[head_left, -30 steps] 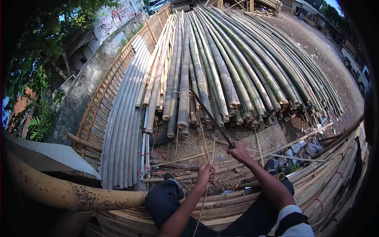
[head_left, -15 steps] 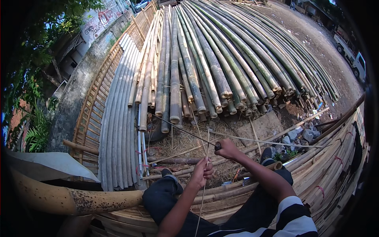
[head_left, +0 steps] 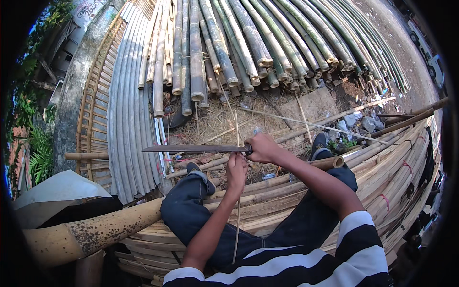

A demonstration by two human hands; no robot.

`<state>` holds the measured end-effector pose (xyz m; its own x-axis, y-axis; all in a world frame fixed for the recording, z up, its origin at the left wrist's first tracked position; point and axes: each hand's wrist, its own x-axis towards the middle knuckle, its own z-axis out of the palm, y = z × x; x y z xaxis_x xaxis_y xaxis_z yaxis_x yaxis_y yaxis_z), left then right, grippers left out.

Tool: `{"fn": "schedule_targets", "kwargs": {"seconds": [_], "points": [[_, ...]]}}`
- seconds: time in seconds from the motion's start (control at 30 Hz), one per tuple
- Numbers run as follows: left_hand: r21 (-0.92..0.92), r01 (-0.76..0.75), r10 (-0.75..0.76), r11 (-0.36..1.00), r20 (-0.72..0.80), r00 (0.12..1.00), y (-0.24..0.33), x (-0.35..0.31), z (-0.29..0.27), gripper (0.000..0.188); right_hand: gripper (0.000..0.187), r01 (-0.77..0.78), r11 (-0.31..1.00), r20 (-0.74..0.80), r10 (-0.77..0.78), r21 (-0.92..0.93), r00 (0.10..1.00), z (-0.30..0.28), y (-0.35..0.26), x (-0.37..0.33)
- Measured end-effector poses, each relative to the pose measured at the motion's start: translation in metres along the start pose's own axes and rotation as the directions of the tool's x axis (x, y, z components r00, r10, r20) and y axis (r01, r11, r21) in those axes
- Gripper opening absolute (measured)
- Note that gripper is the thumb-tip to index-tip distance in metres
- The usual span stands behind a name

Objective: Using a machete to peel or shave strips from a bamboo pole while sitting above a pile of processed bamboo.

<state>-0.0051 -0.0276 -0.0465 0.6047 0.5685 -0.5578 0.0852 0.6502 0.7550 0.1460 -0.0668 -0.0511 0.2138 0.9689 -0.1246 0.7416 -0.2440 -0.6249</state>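
Observation:
My right hand (head_left: pixel 262 147) is closed round the dark handle of a machete (head_left: pixel 191 149). Its long blade points left, nearly level, and crosses just above my left hand (head_left: pixel 236 167). In the closed fingers of that left hand is a thin bamboo strip (head_left: pixel 237 217), upright, running from above the blade down to my lap. The blade lies against or very close to the strip; whether it bites into it I cannot tell.
Bamboo poles (head_left: pixel 196 62) lie piled ahead, cut ends toward me. Split bamboo slats (head_left: pixel 382 191) are stacked at my right and beneath me. A thick bamboo pole (head_left: pixel 114 225) juts in at the left, near corrugated sheets (head_left: pixel 126 119). Stones (head_left: pixel 368 124) lie at right.
The machete has swung from a slant to nearly level and come down against the strip, its tip now further left and nearer. My head view has tilted downward.

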Motion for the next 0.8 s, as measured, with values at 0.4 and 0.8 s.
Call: {"fn": "schedule_targets", "kwargs": {"seconds": [0.4,0.8], "points": [[-0.252,0.16,-0.112,0.954,0.195,0.974,0.012,0.006,-0.008,0.016,0.02,-0.303,0.391,-0.011,0.627,0.869,0.779,-0.012,0.085,0.003],[0.359,-0.258,0.294,0.897,-0.047,0.955,-0.014,0.005,-0.01,0.022,0.025,-0.066,0.985,0.054,0.058,0.157,0.997,-0.008,-0.007,0.002]]}}
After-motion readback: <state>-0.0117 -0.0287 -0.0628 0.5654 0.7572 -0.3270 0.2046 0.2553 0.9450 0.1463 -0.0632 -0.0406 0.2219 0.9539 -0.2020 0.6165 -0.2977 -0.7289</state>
